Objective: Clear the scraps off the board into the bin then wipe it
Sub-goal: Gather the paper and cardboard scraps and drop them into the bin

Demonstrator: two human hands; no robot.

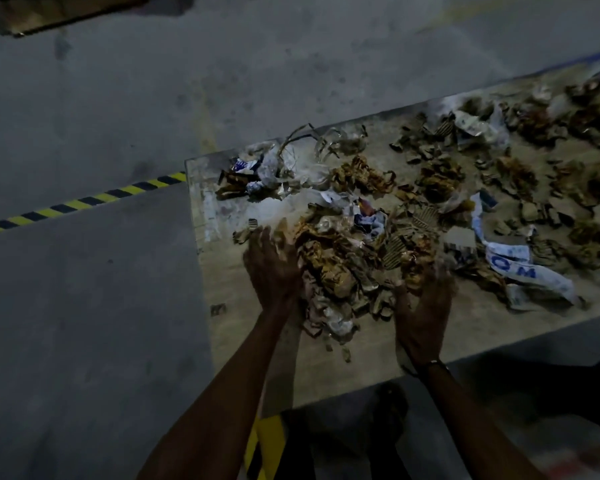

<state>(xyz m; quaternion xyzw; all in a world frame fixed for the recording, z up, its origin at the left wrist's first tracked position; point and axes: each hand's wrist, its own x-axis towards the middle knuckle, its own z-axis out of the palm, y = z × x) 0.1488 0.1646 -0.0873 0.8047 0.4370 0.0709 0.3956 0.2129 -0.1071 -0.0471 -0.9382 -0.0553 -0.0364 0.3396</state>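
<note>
Scraps [347,268] heaped between your hands on the board [222,271].

Your left hand [274,268] and right hand [425,310] are spread, fingers splayed, palms cupping either side of a pile of torn cardboard and paper near the board's left end. More scraps and a white printed strip [520,268] litter the board to the right.

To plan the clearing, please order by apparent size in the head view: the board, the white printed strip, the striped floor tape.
1. Board
2. Striped floor tape
3. White printed strip; it lies nearer, so this ranking is unsure.
</note>
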